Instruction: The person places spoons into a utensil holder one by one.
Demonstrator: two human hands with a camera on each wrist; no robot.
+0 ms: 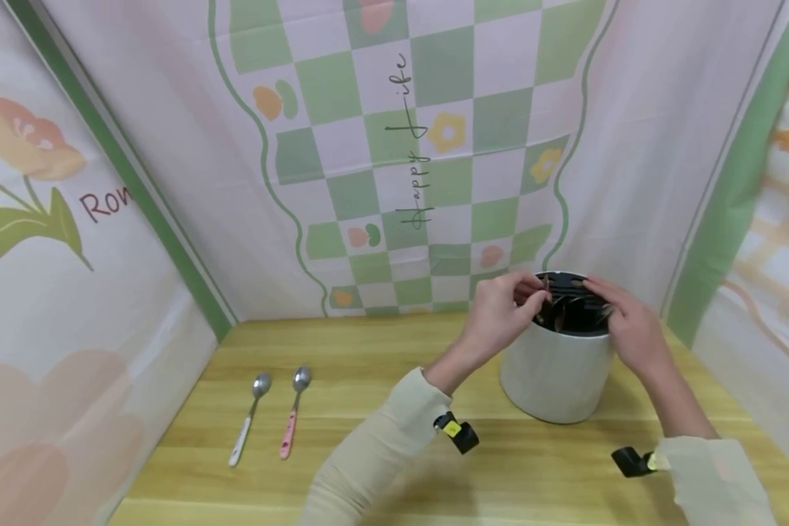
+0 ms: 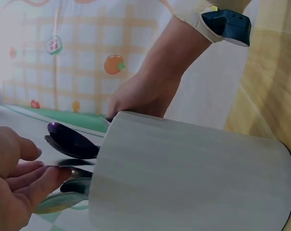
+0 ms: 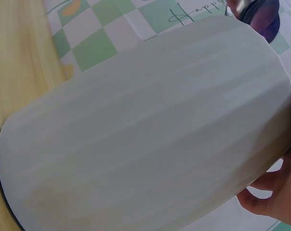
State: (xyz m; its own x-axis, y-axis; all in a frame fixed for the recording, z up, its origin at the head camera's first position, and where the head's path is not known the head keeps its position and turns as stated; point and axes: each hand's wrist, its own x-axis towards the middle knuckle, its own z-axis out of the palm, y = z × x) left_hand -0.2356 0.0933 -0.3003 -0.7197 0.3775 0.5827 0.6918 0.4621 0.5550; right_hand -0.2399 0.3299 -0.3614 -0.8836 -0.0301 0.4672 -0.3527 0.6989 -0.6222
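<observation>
A white cylindrical holder [image 1: 555,369] with a black top stands on the wooden table [image 1: 381,351] at the right. Several spoons [image 2: 71,142] stick out of its top. My left hand [image 1: 535,298] reaches over the near-left rim, and its thumb and fingers [image 2: 37,185] pinch one spoon's end. On the far-right side my right hand [image 1: 598,292] curls over the rim and steadies the holder [image 3: 145,130]. The right wrist view shows its fingers [image 3: 275,192] wrapped at the rim. The holder's inside is hidden.
Two spoons lie side by side on the table at the left, one with a white handle [image 1: 250,416] and one with a pink handle [image 1: 294,413]. Patterned cloth walls [image 1: 394,146] close in the table at the back and on both sides.
</observation>
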